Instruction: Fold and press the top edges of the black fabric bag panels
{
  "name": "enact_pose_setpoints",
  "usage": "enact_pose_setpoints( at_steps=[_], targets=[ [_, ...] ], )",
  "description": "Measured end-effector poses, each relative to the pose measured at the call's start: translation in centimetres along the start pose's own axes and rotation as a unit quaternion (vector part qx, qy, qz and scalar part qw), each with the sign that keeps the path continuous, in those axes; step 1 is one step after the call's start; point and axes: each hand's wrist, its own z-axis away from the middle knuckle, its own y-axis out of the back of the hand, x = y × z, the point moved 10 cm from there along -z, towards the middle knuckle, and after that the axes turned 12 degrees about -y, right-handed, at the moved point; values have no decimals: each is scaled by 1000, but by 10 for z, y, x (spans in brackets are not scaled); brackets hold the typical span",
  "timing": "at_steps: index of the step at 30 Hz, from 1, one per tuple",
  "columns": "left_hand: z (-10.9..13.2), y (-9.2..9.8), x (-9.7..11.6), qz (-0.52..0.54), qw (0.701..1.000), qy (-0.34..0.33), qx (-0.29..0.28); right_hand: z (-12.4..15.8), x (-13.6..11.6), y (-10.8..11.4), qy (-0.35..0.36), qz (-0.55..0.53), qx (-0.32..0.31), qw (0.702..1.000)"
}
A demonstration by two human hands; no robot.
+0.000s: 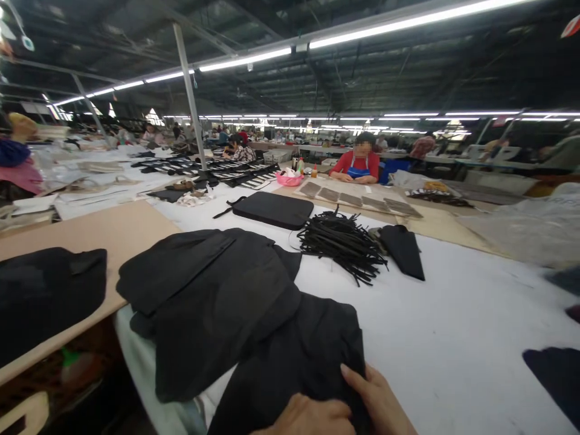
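A black fabric piece (290,362) lies at the near edge of the white table, partly over a heap of similar black fabric pieces (217,290). My right hand (378,396) grips its right edge, thumb on top and fingers hidden beneath. Low in the view, my left hand (312,417) is closed on the same piece, fingers curled and partly cut off by the frame. Beyond them are a bundle of black straps (342,244), a flat black padded case (274,209) and a folded black piece (403,249).
Another black piece (49,296) rests on a tan board (131,241) at left. Dark fabric (555,374) lies at the right edge. Across the table (475,314) sits a person in red (360,162), behind brown panels (357,200) and a pink basket (289,178).
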Motion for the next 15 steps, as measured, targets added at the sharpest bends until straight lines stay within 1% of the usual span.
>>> enact_pose_setpoints(
  at_steps=[1,2,3,4,5,6,8,9,12,15],
  targets=[
    [8,16,-3,20,999,-11,41,3,2,3,-12,-16,10,1000],
    [21,35,-15,9,996,13,91,5,5,6,-24,-36,21,999],
    [37,54,-33,-24,989,72,129,7,8,8,-32,-57,28,997],
    [54,67,-53,-65,979,138,137,9,8,8,-34,-76,32,996],
    [70,74,-71,-104,967,197,122,10,7,6,-33,-91,31,995],
    [83,77,-86,-133,957,240,98,13,5,2,-29,-100,27,994],
    [102,76,-106,-179,940,286,56,19,-5,-6,-17,-107,15,994],
    [107,74,-112,-199,933,296,47,22,-11,-10,-15,-110,10,994],
    [116,64,-123,-234,921,308,51,31,-28,-15,-16,-122,-2,992],
    [120,48,-132,-204,925,317,44,32,-40,-11,-22,-135,-13,990]
  ],
)
